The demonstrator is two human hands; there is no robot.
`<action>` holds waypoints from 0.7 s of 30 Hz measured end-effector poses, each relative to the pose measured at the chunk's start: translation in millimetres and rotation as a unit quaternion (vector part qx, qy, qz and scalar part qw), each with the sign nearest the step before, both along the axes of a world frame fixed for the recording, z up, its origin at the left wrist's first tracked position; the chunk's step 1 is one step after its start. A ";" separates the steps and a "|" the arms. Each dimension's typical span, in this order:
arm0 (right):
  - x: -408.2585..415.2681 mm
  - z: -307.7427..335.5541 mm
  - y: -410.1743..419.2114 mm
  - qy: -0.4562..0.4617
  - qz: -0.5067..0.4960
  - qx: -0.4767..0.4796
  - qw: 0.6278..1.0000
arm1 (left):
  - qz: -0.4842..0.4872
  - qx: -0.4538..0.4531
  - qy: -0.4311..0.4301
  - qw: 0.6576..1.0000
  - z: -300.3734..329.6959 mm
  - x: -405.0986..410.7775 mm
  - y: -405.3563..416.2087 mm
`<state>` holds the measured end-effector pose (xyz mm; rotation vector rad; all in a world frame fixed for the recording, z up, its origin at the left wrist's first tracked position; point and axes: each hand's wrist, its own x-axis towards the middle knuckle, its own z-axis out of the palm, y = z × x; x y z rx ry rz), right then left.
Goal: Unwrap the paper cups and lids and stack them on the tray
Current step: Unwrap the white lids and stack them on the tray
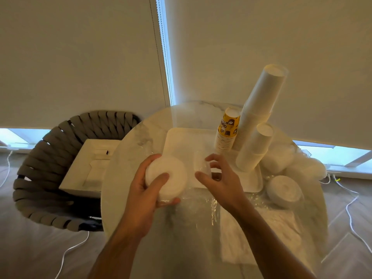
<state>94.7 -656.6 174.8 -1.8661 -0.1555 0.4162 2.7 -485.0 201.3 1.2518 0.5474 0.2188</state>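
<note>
Lids being unwrapped, cups already stacked.
Left hand (148, 190) grips a lid stack (166, 177); right hand (218, 176) pinches wrap (202, 165) above the tray (181, 141). Cups (255, 125) stand there; wrapped lids (283, 188) wait on the worktop (128, 150).

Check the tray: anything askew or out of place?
The tall white cup stack on the tray seems to lean right, though wide-angle distortion may exaggerate it. Loose plastic wrap lies crumpled on the table.
</note>
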 end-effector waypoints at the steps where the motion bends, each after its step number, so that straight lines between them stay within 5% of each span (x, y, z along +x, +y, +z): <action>1: 2.7 -13.6 0.6 -0.007 -0.001 -0.041 0.999 | 0.018 0.002 0.005 1.000 -2.8 -3.7 4.6; 5: 15.2 -60.3 16.4 -0.041 0.049 -0.184 0.981 | 0.065 0.000 0.028 0.997 -8.7 -15.3 22.8; 21: 42.6 -119.4 120.5 -0.101 0.178 -0.405 0.891 | 0.030 0.022 0.071 0.997 -29.9 -26.4 91.4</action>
